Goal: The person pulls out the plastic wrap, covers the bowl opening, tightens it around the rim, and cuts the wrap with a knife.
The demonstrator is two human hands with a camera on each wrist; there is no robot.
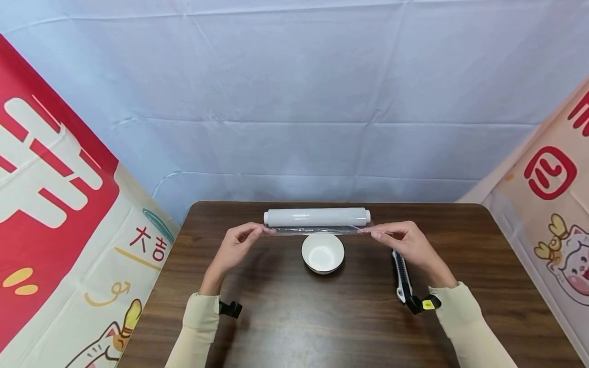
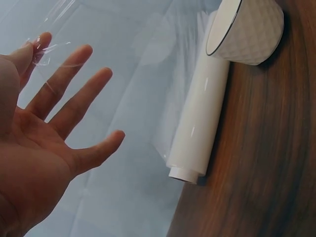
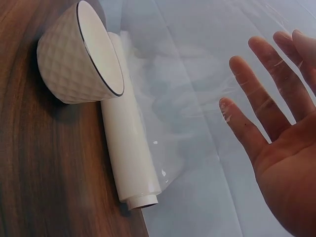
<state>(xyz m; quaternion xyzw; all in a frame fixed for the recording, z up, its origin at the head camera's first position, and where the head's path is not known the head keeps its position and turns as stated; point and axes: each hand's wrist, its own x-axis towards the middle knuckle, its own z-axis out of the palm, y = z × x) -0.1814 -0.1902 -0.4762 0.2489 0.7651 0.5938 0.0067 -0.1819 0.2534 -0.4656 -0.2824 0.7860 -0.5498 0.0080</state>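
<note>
A roll of plastic wrap (image 1: 317,217) lies crosswise near the table's far edge. A clear sheet of the wrap (image 1: 317,230) stretches from it, lifted off the table and taut between both hands. My left hand (image 1: 233,249) pinches one corner between thumb and index finger; in the left wrist view the other fingers of that hand (image 2: 47,148) spread apart. The opposite corner is pinched by my right hand (image 1: 411,246), whose remaining fingers (image 3: 259,111) extend in the right wrist view. Between the hands, just in front of the roll, stands a white bowl (image 1: 323,253) with a dark rim and diamond-textured sides.
A utility knife (image 1: 402,276) lies on the brown wooden table (image 1: 294,327), beside the right forearm. Pale cloth (image 1: 294,102) hangs behind the table, and printed cloths hang at the left and right. A dark strap with a small device sits on each wrist.
</note>
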